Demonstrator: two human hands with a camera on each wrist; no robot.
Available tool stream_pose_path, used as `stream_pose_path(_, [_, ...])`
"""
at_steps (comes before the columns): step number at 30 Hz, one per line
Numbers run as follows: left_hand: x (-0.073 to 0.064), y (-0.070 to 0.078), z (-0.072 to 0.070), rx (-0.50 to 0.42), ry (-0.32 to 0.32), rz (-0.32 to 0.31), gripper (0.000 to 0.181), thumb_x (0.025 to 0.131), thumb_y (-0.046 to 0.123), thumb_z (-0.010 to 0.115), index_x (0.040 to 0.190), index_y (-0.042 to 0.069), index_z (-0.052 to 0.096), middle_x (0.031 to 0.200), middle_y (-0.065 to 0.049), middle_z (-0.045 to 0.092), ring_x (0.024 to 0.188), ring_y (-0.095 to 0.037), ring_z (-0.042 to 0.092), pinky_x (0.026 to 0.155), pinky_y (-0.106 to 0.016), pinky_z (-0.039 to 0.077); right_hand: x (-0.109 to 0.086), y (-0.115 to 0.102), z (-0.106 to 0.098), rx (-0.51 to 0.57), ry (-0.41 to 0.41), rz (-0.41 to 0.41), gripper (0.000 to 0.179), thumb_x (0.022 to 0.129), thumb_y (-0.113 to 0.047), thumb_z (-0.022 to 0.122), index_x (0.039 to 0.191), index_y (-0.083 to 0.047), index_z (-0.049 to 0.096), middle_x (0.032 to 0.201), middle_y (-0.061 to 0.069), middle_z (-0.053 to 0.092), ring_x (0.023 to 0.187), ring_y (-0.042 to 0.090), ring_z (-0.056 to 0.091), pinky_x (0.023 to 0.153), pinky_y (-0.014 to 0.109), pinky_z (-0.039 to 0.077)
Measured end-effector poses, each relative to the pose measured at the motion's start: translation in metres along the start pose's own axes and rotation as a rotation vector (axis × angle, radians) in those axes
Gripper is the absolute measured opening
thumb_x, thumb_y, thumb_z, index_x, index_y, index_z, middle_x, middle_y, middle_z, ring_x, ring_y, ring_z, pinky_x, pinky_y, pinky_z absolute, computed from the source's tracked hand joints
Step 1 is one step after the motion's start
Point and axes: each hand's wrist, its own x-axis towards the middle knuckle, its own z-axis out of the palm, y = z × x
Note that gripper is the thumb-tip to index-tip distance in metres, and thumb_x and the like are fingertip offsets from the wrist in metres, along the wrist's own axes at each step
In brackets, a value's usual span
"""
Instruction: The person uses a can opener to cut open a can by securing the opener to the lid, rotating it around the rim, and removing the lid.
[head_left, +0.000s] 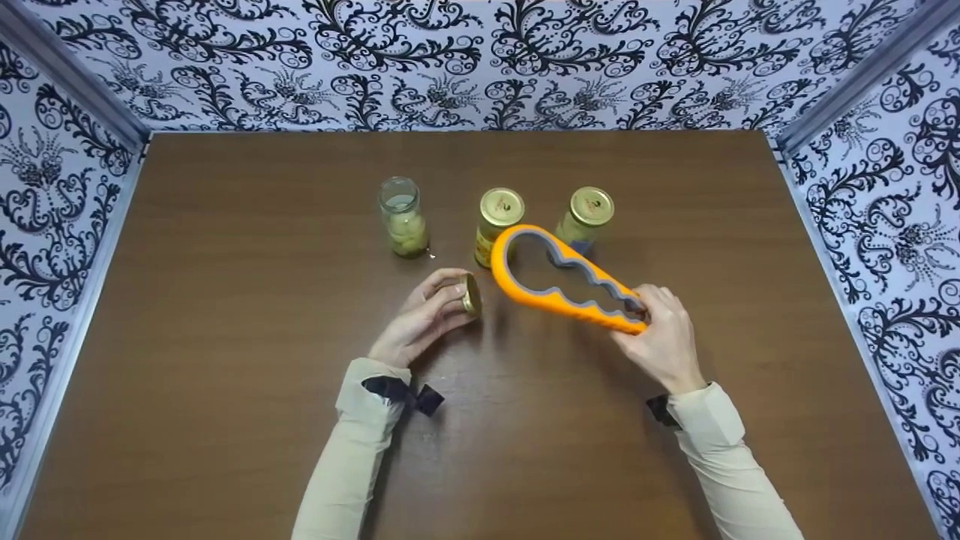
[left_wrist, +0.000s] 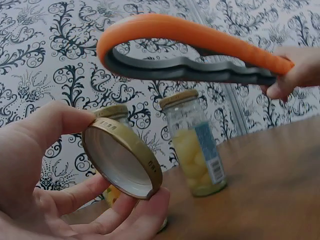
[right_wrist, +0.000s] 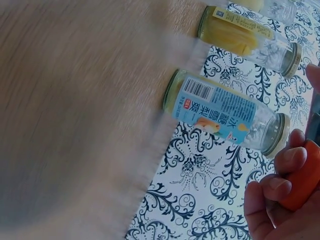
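Between thumb and fingers my left hand (head_left: 427, 315) pinches a gold metal lid (left_wrist: 122, 157), tilted on edge so its pale inner side shows in the left wrist view. My right hand (head_left: 664, 337) grips the handle ends of an orange jar opener (head_left: 555, 300) with a grey wavy inner edge, held above the table. An uncapped glass jar (head_left: 405, 221) with pale green fruit stands at the left. Two jars with gold lids stand right of it: the middle jar (head_left: 501, 210), partly behind the opener's loop, and the right jar (head_left: 590, 210), which bears a blue label.
All three jars stand in a row on the brown wooden table (head_left: 225, 337). Patterned black-and-white panels (head_left: 420, 67) close off the back and both sides. A small bright bit (head_left: 431, 255) lies beside the uncapped jar.
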Motion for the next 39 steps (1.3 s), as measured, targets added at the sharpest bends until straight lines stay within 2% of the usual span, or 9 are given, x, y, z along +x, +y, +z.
stream_pose_path(4, [-0.002,0.006,-0.010,0.040,0.020,-0.009,0.020,0.097,-0.001,0.049,0.115,0.006,0.054,0.102,-0.011,0.056,0.085,-0.019,0.061,0.083,-0.037,0.051,-0.001,0.003,-0.002,-0.017,-0.007,0.014,0.030,0.059,-0.001,0.078,0.082,-0.002,0.059,0.072,0.007,0.052,0.068,0.026,0.047,0.064,0.039,0.034])
stream_pose_path(11, [0.001,0.023,-0.029,0.120,0.086,-0.039,0.018,0.097,0.000,0.051,0.113,0.009,0.055,0.098,-0.009,0.059,0.085,-0.021,0.063,0.093,-0.047,0.045,-0.001,0.004,-0.007,-0.035,-0.011,0.056,0.029,0.059,0.002,0.076,0.082,-0.003,0.059,0.071,0.006,0.053,0.068,0.026,0.045,0.064,0.037,0.032])
stream_pose_path(17, [0.004,0.035,-0.041,0.175,0.128,-0.038,0.015,0.096,0.001,0.053,0.109,0.009,0.055,0.099,-0.008,0.055,0.082,-0.020,0.063,0.088,-0.043,0.049,-0.003,0.006,-0.009,-0.052,-0.015,0.072,0.031,0.059,0.001,0.078,0.082,-0.003,0.058,0.071,0.005,0.052,0.068,0.027,0.045,0.063,0.037,0.033])
stream_pose_path(24, [0.006,0.042,-0.048,0.330,0.114,-0.021,0.025,0.094,0.000,0.057,0.118,0.003,0.053,0.106,-0.009,0.053,0.090,-0.020,0.059,0.088,-0.040,0.049,-0.004,0.008,-0.013,-0.043,-0.010,0.094,0.029,0.062,0.000,0.079,0.082,-0.002,0.058,0.072,0.006,0.052,0.069,0.027,0.045,0.063,0.037,0.032])
stream_pose_path(28, [0.007,0.045,-0.050,0.531,0.139,-0.003,0.031,0.090,-0.001,0.062,0.120,-0.002,0.054,0.110,-0.012,0.053,0.095,-0.019,0.057,0.084,-0.031,0.050,-0.003,0.008,-0.016,-0.040,-0.003,0.106,0.028,0.063,0.000,0.078,0.082,-0.002,0.057,0.071,0.006,0.051,0.069,0.027,0.044,0.064,0.036,0.031])
stream_pose_path(31, [0.008,0.047,-0.051,0.764,0.168,0.008,0.036,0.086,0.001,0.067,0.119,-0.005,0.054,0.110,-0.016,0.056,0.096,-0.023,0.058,0.079,-0.026,0.048,-0.002,0.009,-0.018,-0.047,-0.001,0.113,0.029,0.062,0.001,0.078,0.081,-0.002,0.057,0.071,0.007,0.050,0.069,0.027,0.044,0.063,0.036,0.030])
stream_pose_path(35, [0.008,0.052,-0.050,1.069,0.205,0.022,0.042,0.083,0.008,0.072,0.120,-0.004,0.056,0.112,-0.019,0.059,0.100,-0.030,0.058,0.080,-0.032,0.047,-0.002,0.012,-0.019,-0.053,0.007,0.115,0.030,0.061,0.001,0.079,0.080,-0.002,0.056,0.070,0.007,0.050,0.068,0.026,0.044,0.063,0.036,0.030])
stream_pose_path(39, [0.009,0.056,-0.049,1.282,0.224,0.047,0.045,0.081,0.012,0.076,0.120,-0.002,0.059,0.112,-0.022,0.058,0.103,-0.035,0.055,0.085,-0.043,0.044,-0.002,0.013,-0.020,-0.062,0.011,0.110,0.032,0.060,-0.003,0.082,0.080,-0.001,0.057,0.069,0.007,0.050,0.068,0.024,0.044,0.061,0.036,0.030])
